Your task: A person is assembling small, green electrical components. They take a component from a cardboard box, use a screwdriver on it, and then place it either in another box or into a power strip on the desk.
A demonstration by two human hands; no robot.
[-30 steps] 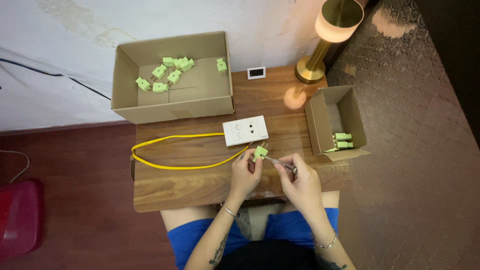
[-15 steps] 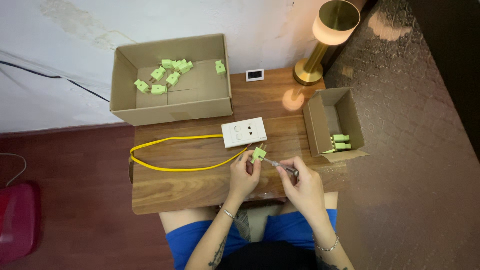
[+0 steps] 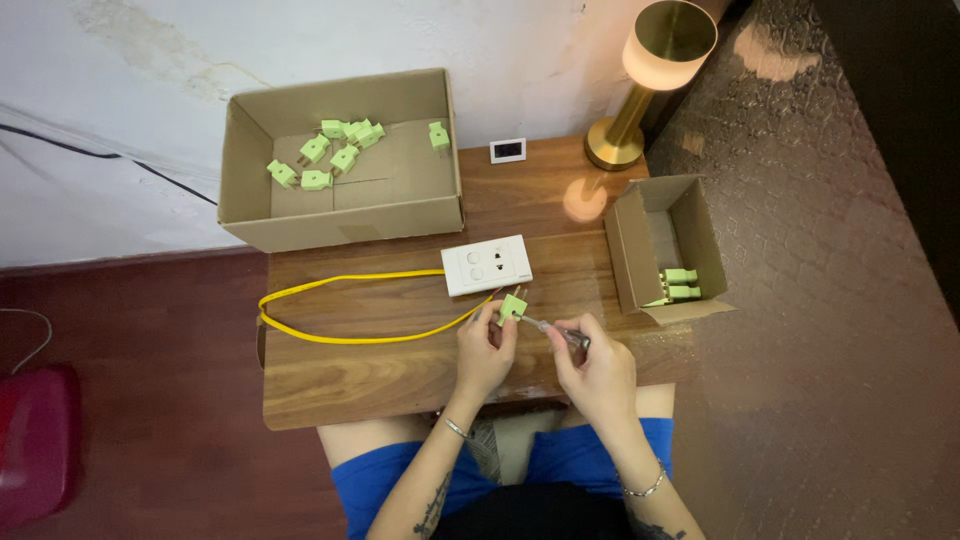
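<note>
My left hand (image 3: 484,350) pinches a small light-green plug (image 3: 513,307) just above the wooden table (image 3: 380,370). My right hand (image 3: 592,372) grips a thin screwdriver (image 3: 556,331) whose tip touches the plug. A white socket plate (image 3: 487,264) lies just beyond the plug, with a yellow cable (image 3: 340,310) looping off to the left. At the back left stands a large cardboard box (image 3: 345,165) holding several more green plugs (image 3: 330,155). A small cardboard box (image 3: 665,245) at the right holds two green plugs (image 3: 680,284).
A brass lamp (image 3: 640,80) with a lit shade stands at the table's back right corner. A small white device (image 3: 508,150) sits beside it. A red object (image 3: 35,440) lies on the floor at the far left. My blue-clad legs (image 3: 560,470) are under the table's front edge.
Hands, plug and screwdriver stay nearly where they were; the view has only shifted slightly.
</note>
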